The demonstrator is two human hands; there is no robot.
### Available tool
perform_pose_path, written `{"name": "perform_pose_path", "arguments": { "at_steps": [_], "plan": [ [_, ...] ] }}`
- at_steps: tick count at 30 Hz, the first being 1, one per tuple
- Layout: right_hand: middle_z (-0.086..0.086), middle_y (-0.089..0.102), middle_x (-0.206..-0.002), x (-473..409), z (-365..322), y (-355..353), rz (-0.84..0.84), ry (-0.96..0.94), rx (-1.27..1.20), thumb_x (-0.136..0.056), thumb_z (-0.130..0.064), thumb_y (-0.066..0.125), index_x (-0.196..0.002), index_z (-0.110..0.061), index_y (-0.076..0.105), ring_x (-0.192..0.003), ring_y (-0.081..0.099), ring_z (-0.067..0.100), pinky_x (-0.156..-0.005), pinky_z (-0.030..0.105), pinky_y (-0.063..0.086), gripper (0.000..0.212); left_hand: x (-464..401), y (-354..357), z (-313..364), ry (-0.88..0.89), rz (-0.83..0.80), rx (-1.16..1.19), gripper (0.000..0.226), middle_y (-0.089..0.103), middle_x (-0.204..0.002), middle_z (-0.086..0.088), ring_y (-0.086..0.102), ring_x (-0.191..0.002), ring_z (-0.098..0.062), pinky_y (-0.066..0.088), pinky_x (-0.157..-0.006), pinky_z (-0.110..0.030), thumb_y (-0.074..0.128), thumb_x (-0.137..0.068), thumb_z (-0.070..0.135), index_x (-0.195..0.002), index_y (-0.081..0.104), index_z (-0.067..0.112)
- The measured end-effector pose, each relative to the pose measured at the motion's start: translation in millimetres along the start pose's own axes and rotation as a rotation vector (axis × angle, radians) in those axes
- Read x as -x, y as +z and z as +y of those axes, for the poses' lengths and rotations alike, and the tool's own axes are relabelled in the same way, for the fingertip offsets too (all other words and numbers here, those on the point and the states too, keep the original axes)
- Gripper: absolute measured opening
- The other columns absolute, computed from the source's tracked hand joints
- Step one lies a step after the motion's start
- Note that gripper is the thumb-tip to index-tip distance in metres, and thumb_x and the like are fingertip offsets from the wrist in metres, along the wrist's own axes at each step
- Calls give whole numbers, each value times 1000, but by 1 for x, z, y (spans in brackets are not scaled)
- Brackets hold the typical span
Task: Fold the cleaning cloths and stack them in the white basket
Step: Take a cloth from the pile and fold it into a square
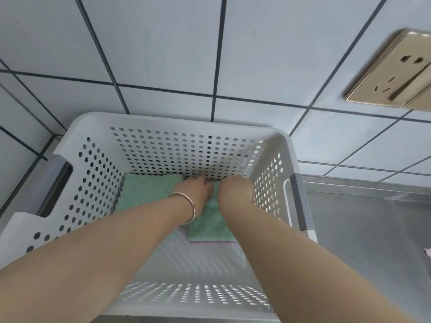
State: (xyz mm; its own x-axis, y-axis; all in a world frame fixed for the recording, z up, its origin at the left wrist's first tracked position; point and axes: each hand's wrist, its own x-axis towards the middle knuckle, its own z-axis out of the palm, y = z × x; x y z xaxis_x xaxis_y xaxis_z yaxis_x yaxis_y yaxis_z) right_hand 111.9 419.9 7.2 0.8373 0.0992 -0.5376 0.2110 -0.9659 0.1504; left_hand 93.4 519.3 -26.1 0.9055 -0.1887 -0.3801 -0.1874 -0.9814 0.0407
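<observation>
While both hands' grips stay hidden, left hand (194, 187), right hand (235, 190), two green cloths (144, 190), one white basket (163, 122)

Wall ahead of me: pale blue-white tiles (163, 43) set in a grid, dark grout lines (218, 66) between them. Tiling turns a corner at far left, where a second tiled face (16, 145) meets the first. Upper right of the wall: a gold-coloured socket plate (394, 71), two sets of slots visible, image blurred at its edge. Below it, right side: a brushed stainless-steel worktop (363, 229) with a raised rim along the wall. A small pinkish scrap (428, 252) lies at its right edge, too cut off to identify. Light is even and soft, with dull sheen on the steel.
</observation>
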Motion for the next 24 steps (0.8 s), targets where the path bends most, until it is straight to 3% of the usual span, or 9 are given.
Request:
{"name": "perform_pose_path", "arguments": {
  "at_steps": [3, 5, 7, 10, 14, 17, 20, 24],
  "plan": [
    [7, 63, -111, -7, -3, 9, 41, 0, -94, -89, -2, 46, -112, -5, 59, -100, 63, 25, -48, 28, 42, 27, 0, 1, 0, -13, -29, 28, 41, 46, -120, -7, 50, -106, -27, 45, -80, -35, 50, -82, 5, -120, 47, 19],
    [10, 59, -120, -13, 5, 15, 20, 117, -175, -92, -3, 43, -122, -3, 53, -108, 60, 28, -71, 34, 53, 32, 0, 1, 1, -12, -53, 30, 38, 45, -121, -8, 50, -106, -28, 45, -82, -35, 47, -83, 4, -118, 47, 18],
    [13, 48, -132, -15, 13, 20, -67, 194, -161, -95, -8, 41, -134, -1, 42, -120, 51, 27, -86, 34, 50, 40, 1, 3, 2, -17, -80, 31, 38, 44, -123, -8, 49, -107, -28, 44, -84, -35, 47, -82, 3, -117, 46, 17],
    [12, 34, -141, -15, 17, 18, -146, 161, -141, -97, -16, 43, -141, 0, 29, -129, 40, 26, -94, 32, 46, 49, 0, -7, 2, -40, -175, 37, 41, 44, -126, -8, 49, -110, -27, 44, -89, -33, 49, -83, 4, -122, 48, 16],
    [8, 52, -129, 2, 17, -13, -63, 51, -146, -93, -13, 45, -128, -7, 51, -116, 54, 25, -86, 33, 48, 36, 3, -42, 13, -86, -230, 119, 37, 58, -121, -5, 57, -105, -24, 46, -88, -30, 49, -88, 16, -124, 53, 18],
    [5, 59, -121, 40, 24, -47, 48, -95, -171, -91, -8, 45, -117, -9, 59, -110, 58, 24, -79, 30, 46, 30, 27, -83, 35, -51, -101, 90, 29, 64, -94, -6, 57, -86, -26, 42, -73, -28, 42, -89, 12, -112, 60, 12],
    [8, 58, -120, 92, 50, -73, 225, -142, -280, -90, -6, 43, -115, -9, 58, -109, 58, 28, -76, 33, 47, 29, 64, -128, 62, -51, 95, 13, 28, 67, -104, -8, 61, -96, -29, 42, -71, -30, 41, -88, 11, -105, 63, 16],
    [5, 62, -96, 160, 105, -60, 784, -203, -535, -90, -14, 42, -100, -11, 55, -84, 61, 31, -59, 29, 32, 16, 121, -161, 115, 17, 535, 114, 21, 63, -100, 0, 60, -94, -26, 38, -66, -30, 45, -85, 16, -100, 57, 23]
  ]
}}
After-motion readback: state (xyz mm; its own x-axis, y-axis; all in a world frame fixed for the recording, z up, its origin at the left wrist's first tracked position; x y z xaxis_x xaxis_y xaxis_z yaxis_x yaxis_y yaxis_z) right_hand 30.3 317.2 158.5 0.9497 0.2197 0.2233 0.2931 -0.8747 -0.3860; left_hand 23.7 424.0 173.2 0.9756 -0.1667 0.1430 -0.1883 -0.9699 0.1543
